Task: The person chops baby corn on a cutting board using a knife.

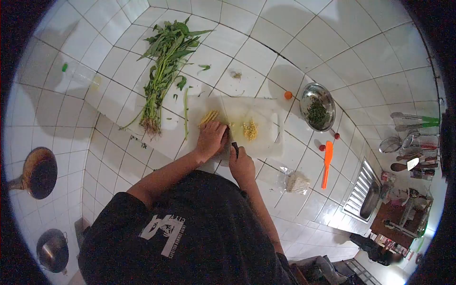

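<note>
My left hand [212,141] presses down with curled fingers on long yellow vegetable strips [209,117] at the left part of a white cutting board [266,147]. In my right hand [242,167] is a knife [234,149], gripped by its dark handle. Its blade lies close to the fingertips of my left hand, at the strips' right end, and is hard to make out. A small heap of chopped yellow pieces [250,129] rests on the board to the right of the knife.
Leafy greens with roots [156,95] lie at the upper left. On the right stand a steel bowl [317,107] of chopped greens, an orange knife [327,164] and a plastic bag [297,183]. Pans [42,173] hang left; utensils [413,142] hang right. A person [380,248] is farther back.
</note>
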A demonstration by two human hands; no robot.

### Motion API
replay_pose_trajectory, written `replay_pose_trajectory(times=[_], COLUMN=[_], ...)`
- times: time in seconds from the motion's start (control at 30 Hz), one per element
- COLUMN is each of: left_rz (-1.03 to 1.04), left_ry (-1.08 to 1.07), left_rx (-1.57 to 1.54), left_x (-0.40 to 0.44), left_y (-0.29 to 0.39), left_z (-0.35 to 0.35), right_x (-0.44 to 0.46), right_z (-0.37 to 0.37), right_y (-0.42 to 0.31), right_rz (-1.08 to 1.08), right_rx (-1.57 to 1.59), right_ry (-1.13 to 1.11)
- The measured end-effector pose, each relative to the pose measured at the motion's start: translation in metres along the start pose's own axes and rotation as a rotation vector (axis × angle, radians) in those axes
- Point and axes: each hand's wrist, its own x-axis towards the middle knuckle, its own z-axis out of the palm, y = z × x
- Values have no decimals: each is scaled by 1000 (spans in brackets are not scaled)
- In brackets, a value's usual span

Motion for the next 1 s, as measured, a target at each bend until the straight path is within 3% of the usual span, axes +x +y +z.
replay_pose_trajectory(times=[1.0], left_rz=[-23], left_ry=[-37], left_rx=[-30], left_x=[1], left_y=[0], left_z=[1], right_x=[3], right_z=[2], right_y=[9], right_rz=[-8], right_rx=[-7], right_ry=[-26])
